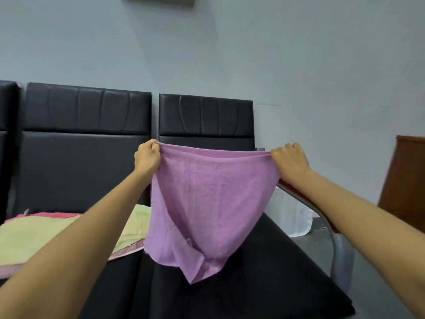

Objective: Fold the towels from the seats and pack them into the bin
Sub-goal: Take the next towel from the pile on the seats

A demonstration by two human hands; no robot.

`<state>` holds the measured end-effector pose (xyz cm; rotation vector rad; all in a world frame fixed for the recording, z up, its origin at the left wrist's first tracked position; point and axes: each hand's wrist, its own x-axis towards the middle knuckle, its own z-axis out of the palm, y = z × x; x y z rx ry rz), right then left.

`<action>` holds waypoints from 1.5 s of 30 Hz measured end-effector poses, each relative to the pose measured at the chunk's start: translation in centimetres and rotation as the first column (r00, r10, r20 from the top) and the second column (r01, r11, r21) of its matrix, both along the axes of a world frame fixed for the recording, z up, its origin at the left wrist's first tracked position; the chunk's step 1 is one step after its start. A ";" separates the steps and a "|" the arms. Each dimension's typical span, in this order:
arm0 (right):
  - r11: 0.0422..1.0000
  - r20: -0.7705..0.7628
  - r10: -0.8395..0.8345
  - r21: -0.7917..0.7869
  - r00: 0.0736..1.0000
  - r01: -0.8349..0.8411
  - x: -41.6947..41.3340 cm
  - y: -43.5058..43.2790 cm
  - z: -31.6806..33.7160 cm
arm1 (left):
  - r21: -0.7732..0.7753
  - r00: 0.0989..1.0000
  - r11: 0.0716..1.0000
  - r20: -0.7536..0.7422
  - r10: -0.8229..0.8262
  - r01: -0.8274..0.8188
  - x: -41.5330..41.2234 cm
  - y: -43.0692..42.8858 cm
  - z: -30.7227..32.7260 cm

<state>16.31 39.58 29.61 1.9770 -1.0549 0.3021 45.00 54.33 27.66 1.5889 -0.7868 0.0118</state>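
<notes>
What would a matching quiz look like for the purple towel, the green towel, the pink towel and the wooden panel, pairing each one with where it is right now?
Things:
1. purple towel
2. green towel
3. pink towel
4. wooden panel

Places:
A. underneath another towel
B. at the far right edge of the view
C. held up in the air
D. lying on top of other towels

Pairs: 1-C, 2-D, 3-A, 4-B
</notes>
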 end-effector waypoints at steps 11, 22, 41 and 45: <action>0.978 0.527 0.210 -0.122 0.824 -0.171 -1.0 0.7 4.5 | -0.156 0.930 0.928 -0.090 -0.356 0.340 -2.0 0.9 3.7; 0.828 0.368 0.543 -0.382 0.754 -0.410 -4.2 -2.4 -0.3 | 0.080 0.932 0.976 0.291 -0.217 0.203 -0.3 0.3 0.5; 0.978 0.753 0.200 -0.118 0.627 -0.171 -2.6 -3.8 -2.7 | -0.144 0.926 0.917 -0.018 -0.377 0.371 0.8 -5.8 -1.5; 0.944 0.835 0.211 -0.040 0.508 -0.326 -4.5 -0.7 -8.1 | -0.099 0.948 0.951 -0.101 -0.301 0.292 -1.8 -3.0 -6.1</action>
